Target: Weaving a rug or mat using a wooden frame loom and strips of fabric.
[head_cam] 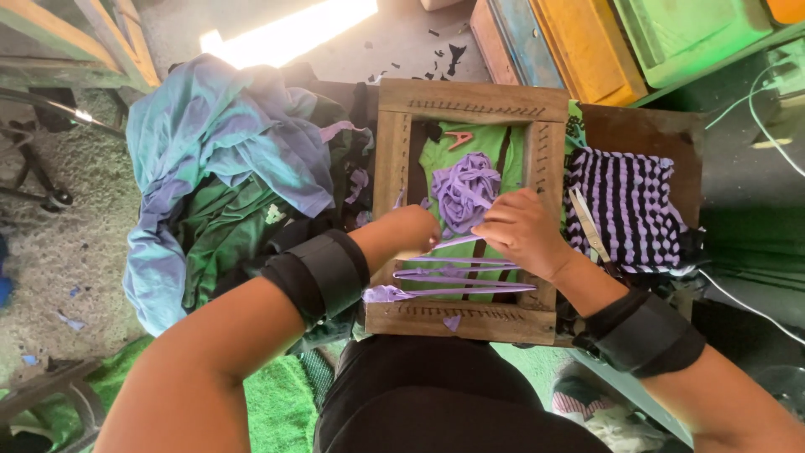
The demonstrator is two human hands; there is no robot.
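Purple strips (pixel 465 281): three stretched across wooden frame (pixel 470 101), below the fingers.
Remaining: frame above mostly unstrung.
Right hand (pixel 524 231): pinching a strip.
Left hand (pixel 415 228): grip cannot be told.

Head view, looking down. A square wooden frame (pixel 470 205) lies on a dark tabletop (pixel 646 126) in front of the person. Both hands work inside it: the left hand (pixel 411 231) and the right hand (pixel 521 231) pinch a purple cloth strip (pixel 457 242). Further purple strips (pixel 465 281) stretch across the frame's near end, and a bundle of purple strips (pixel 463 189) rests on green cloth within it. A black-and-purple woven mat (pixel 629 210) lies just right of the frame; blue and green clothes (pixel 218 159) are heaped left.
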